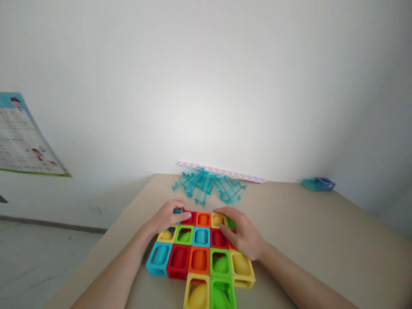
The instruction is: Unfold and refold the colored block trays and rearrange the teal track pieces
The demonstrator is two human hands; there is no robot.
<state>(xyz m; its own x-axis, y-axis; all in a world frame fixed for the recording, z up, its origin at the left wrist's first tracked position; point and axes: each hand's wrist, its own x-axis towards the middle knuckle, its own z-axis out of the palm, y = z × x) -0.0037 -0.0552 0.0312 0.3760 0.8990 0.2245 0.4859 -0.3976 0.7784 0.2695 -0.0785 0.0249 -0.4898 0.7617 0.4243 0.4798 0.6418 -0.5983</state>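
Several hollow square blocks in red, orange, yellow, green and blue stand in rows pressed together on the table, such as the blue block [201,235] mid-array. Each has an open window, and rounded coloured parts show inside many of them. At the back left corner, my left hand [170,216] closes round a blue block, its thumb lying on the red block [189,218]. My right hand [243,231] wraps the back right side; its forefinger reaches the back edge of a yellow block [218,220], and its thumb lies by a red block [219,238]. A green block under that palm is partly hidden.
Translucent teal plastic pieces [206,186] lie in a heap behind the blocks. A lilac patterned strip [225,171] lies along the wall. Dark blue and teal containers [323,184] sit at the far right corner. A poster [28,137] hangs left of the table [305,240].
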